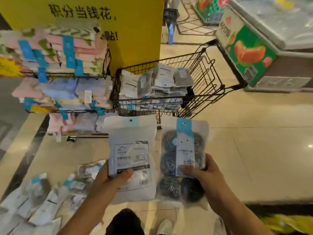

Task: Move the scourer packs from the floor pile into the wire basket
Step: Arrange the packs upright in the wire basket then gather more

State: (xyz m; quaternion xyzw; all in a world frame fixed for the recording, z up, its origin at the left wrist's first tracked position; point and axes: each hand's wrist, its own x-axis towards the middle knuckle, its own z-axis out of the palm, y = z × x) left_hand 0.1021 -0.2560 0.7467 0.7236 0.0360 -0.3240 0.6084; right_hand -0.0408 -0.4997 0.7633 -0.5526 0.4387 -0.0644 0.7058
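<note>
My left hand (pixel 112 178) grips a scourer pack (pixel 132 150) with its white printed back facing me. My right hand (pixel 203 178) grips a second scourer pack (pixel 171 160), front side up, showing dark steel-wool balls under a blue strip. I hold both packs side by side above the floor, just in front of the wire basket (pixel 208 78). Several packs lie stacked in the left part of that black basket. The floor pile (pixel 45 197) of more packs spreads at the lower left.
A wire rack (pixel 106 63) of folded cloths stands at the left against a yellow pillar (pixel 135 22). A chest freezer (pixel 271 53) runs along the right. Beige tiled floor lies open to the right of the basket. My legs and shoes show at the bottom.
</note>
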